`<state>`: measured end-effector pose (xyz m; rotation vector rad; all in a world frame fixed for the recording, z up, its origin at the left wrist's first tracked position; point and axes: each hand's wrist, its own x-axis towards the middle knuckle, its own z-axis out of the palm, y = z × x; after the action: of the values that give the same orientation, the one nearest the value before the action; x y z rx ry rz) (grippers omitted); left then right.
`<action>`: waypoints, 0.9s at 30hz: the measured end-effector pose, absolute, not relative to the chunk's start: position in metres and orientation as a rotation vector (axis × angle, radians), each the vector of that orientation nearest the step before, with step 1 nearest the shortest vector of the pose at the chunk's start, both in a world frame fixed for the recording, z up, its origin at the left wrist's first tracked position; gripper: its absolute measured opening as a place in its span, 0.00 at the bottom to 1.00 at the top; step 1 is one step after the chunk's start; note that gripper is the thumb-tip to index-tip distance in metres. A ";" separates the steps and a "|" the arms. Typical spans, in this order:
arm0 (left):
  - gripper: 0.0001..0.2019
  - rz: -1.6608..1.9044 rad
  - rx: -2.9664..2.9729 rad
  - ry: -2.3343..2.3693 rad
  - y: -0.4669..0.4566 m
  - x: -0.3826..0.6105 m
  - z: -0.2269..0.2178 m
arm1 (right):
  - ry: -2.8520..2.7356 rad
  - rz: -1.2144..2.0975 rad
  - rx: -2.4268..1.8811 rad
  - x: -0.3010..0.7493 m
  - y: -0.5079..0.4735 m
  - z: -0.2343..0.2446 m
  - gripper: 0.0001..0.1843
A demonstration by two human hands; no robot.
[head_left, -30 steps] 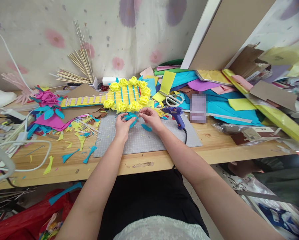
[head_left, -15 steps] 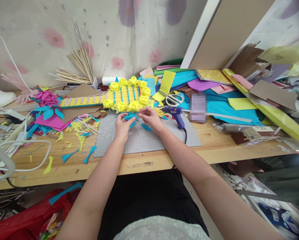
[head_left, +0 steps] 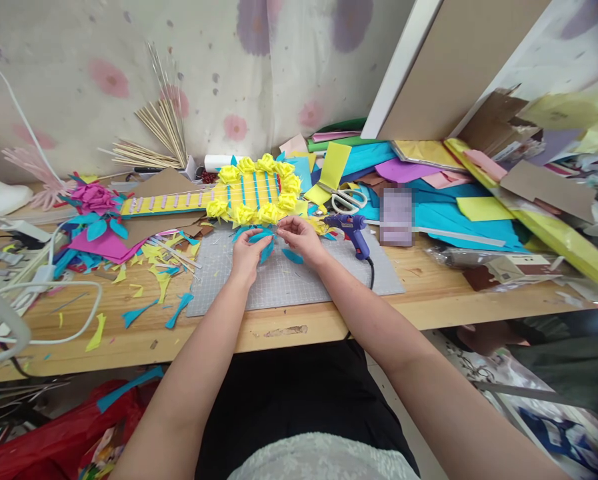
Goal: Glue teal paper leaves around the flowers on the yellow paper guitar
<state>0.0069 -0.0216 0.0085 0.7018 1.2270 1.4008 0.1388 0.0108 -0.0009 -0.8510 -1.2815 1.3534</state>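
Both hands meet over a grey cutting mat [head_left: 299,280] at the table's middle. My left hand [head_left: 245,252] pinches a blue paper flower piece [head_left: 263,240], fingers curled round it. My right hand [head_left: 301,237] is closed in a pinch on the same blue piece from the right. A loose blue petal [head_left: 293,255] lies on the mat under my right wrist. Just behind the hands lies a yellow paper guitar [head_left: 239,193] ringed with yellow paper roses.
A purple glue gun [head_left: 351,228] lies right of my right hand, white scissors [head_left: 349,199] behind it. Coloured paper sheets [head_left: 429,193] pile at the right. Paper scraps [head_left: 153,267], a pink paper flower [head_left: 95,197], wooden sticks [head_left: 163,130] and white cables [head_left: 39,293] lie left.
Both hands stayed in place over the mat; the fingers shifted slightly on the blue paper piece.
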 end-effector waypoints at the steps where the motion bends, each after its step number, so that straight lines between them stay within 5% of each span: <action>1: 0.19 1.401 0.697 1.220 -0.022 0.007 0.009 | -1.284 1.355 -0.853 0.139 0.011 -0.001 0.19; 27: 0.15 1.401 0.709 1.147 -0.021 0.008 0.009 | -1.356 1.375 -0.799 0.139 0.013 -0.006 0.19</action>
<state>0.0076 -0.0215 0.0087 0.7094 1.1468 1.4009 0.1389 0.0127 -0.0063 -0.7995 -1.3562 1.3748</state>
